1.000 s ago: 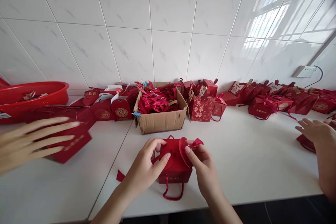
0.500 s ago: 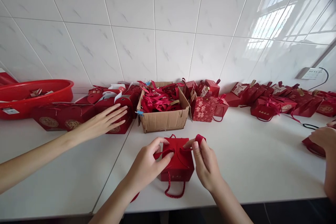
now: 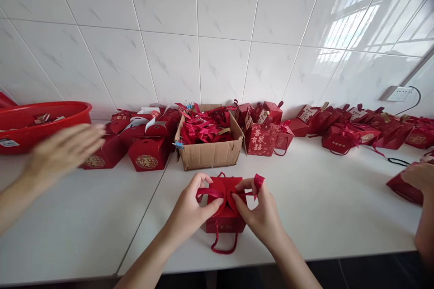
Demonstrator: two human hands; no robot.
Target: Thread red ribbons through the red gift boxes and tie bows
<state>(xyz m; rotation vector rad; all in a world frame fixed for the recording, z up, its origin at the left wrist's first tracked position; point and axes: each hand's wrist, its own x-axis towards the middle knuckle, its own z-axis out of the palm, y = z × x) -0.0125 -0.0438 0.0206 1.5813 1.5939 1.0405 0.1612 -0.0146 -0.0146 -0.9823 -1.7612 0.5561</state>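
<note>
A small red gift box [image 3: 225, 223] with a red cord handle [image 3: 222, 247] stands on the white table [image 3: 315, 207] right in front of me. My left hand [image 3: 190, 210] pinches a red ribbon [image 3: 209, 193] at the box's top left. My right hand [image 3: 259, 210] pinches the ribbon's other end [image 3: 258, 181] at the top right. Both hands rest against the box's rounded top flaps.
A cardboard box [image 3: 208, 153] full of red ribbons stands behind. Several red gift boxes [image 3: 147, 152] line the wall. A red plastic basket [image 3: 37, 119] sits far left. Another person's blurred hand [image 3: 64, 149] is at left; a third person's hand [image 3: 418, 176] holds a red box at right.
My hands have drawn the ribbon across the box top and moved closer together. The hand at left has pulled back from the red boxes toward the left.
</note>
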